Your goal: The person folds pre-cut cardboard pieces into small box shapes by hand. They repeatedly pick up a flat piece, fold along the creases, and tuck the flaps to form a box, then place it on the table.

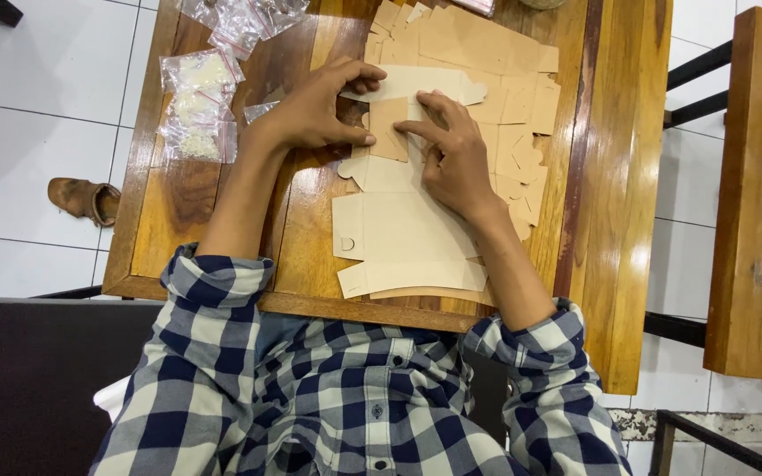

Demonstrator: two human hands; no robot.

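A flat tan die-cut cardboard box blank (403, 238) lies on the wooden table (187, 198) in front of me. My left hand (315, 110) presses on its far end, thumb on a small folded brown flap (388, 128) and fingers curled over the upper flap. My right hand (451, 154) rests beside it, with its fingertips pushing down on the same flap from the right. Both hands touch the blank where the fold is. A pile of more tan blanks (496, 79) lies beyond and to the right of my hands.
Several clear zip bags (197, 106) with small white contents sit at the table's far left. A brown sandal (81, 198) lies on the white tiled floor at left. Another wooden table (760, 194) stands at right, and a dark bench (28, 370) is at lower left.
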